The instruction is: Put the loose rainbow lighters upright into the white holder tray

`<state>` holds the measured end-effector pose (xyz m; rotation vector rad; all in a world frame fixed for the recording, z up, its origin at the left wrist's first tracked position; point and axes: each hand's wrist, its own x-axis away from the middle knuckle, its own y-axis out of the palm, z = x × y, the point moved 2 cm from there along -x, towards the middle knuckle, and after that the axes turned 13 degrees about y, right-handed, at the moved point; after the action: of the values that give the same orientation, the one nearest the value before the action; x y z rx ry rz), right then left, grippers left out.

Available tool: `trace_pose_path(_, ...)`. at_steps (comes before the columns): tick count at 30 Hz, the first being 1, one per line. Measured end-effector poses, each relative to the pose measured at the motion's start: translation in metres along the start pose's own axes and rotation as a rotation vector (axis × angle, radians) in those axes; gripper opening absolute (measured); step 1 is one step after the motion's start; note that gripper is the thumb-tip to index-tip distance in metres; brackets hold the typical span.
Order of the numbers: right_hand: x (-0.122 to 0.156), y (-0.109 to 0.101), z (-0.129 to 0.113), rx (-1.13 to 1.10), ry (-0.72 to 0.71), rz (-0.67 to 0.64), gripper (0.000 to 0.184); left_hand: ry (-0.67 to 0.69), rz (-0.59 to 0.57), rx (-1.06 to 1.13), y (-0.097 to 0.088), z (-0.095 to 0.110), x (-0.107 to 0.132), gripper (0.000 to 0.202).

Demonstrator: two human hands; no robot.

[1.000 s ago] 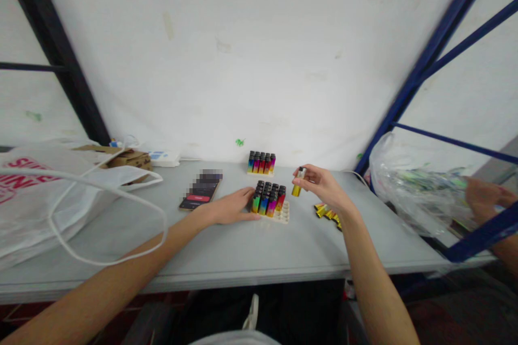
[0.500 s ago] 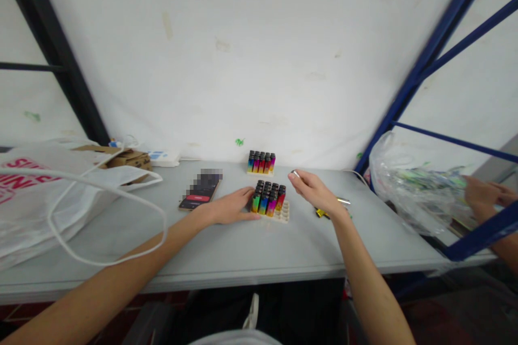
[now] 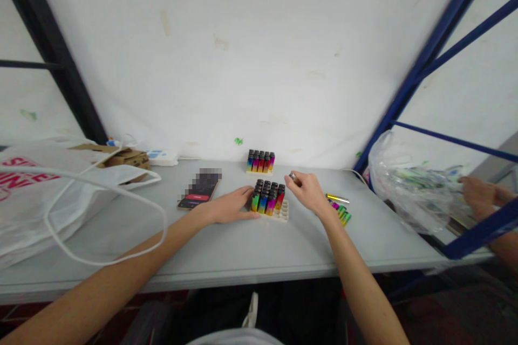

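My left hand (image 3: 229, 208) lies on the grey table, fingers resting against the left side of a white tray (image 3: 282, 213) holding several rainbow-coloured lighters (image 3: 267, 197). My right hand (image 3: 308, 192) hovers just right of that tray, fingers pinched round a lighter (image 3: 293, 177) whose metal top shows above my fingers. Loose lighters (image 3: 340, 210) lie on the table to the right of my right wrist.
A second small tray of lighters (image 3: 261, 162) stands by the wall. A phone (image 3: 199, 192) lies left of my left hand. White plastic bags (image 3: 48, 199) and a cardboard box (image 3: 123, 157) sit far left. Another person's hand (image 3: 477, 194) reaches into a clear bag (image 3: 408, 188) beyond blue frame bars.
My right hand has turned the held lighter down into my fingers and moved left and lower, close to the tray's right edge. My left hand has stayed put.
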<state>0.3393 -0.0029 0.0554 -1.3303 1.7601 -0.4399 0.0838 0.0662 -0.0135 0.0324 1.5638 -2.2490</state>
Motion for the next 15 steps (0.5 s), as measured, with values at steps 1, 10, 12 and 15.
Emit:
trace_pose_path(1,0.0,0.0,0.0,0.007,0.0,0.0,0.044,0.0,0.002,0.002,0.0,0.0,0.0,0.084)
trace_pose_path(10,0.0,0.001,0.002,0.034,-0.009,-0.021,0.035,-0.009,-0.001,0.013,0.0,0.0,0.0,0.084)
trace_pose_path(12,0.001,-0.003,-0.002,0.05,-0.001,-0.068,0.039,-0.001,0.006,0.015,0.0,0.0,0.0,0.083)
trace_pose_path(15,0.005,-0.012,-0.009,0.06,-0.011,-0.205,0.038,0.012,0.009,0.011,0.0,0.0,0.0,0.082)
